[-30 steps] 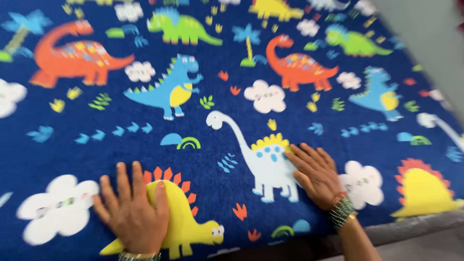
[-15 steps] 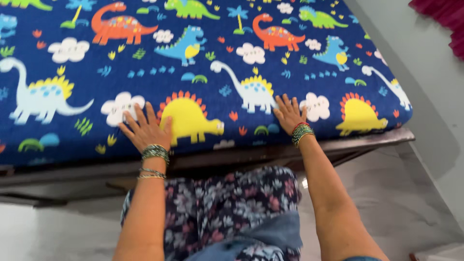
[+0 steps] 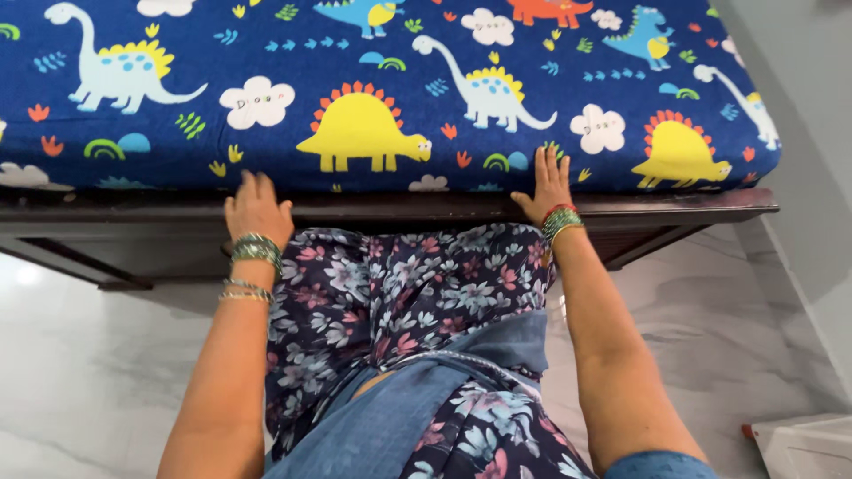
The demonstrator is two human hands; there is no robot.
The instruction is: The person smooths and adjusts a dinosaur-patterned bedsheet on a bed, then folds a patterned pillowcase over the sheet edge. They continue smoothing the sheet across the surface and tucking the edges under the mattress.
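Both hands rest at the near edge of the bed. The left hand [image 3: 257, 208] lies flat on the edge of the sheet [image 3: 266, 53], fingers close together and holding nothing. The right hand [image 3: 550, 188] presses on the sheet edge with fingers spread, also holding nothing. The sheet covers the mattress, above the dark frame [image 3: 674, 206]. If the palms slide, the sheet may wrinkle or pull out at the near right corner.
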